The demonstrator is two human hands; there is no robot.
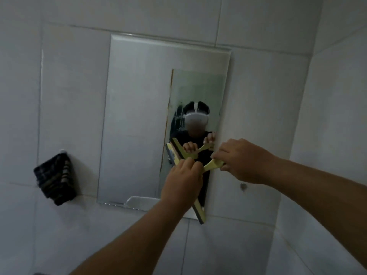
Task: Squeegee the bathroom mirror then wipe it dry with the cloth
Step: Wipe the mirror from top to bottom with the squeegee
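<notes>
A frameless mirror (139, 116) hangs on the tiled wall. A yellow squeegee (200, 212) with a dark blade lies against the lower right part of the glass, blade running from upper left to lower right. My left hand (181, 181) grips it where the handle meets the blade and hides the blade's middle. My right hand (241, 160) pinches the end of the yellow handle (211, 166) beside the mirror's right edge. A dark checked cloth (55, 178) hangs from a wall hook left of the mirror.
White wall tiles (258, 86) surround the mirror, and a side wall (337, 116) meets them at a corner on the right. A small dark spot (242, 186) sits on the tile under my right wrist. The mirror reflects a person wearing a headset.
</notes>
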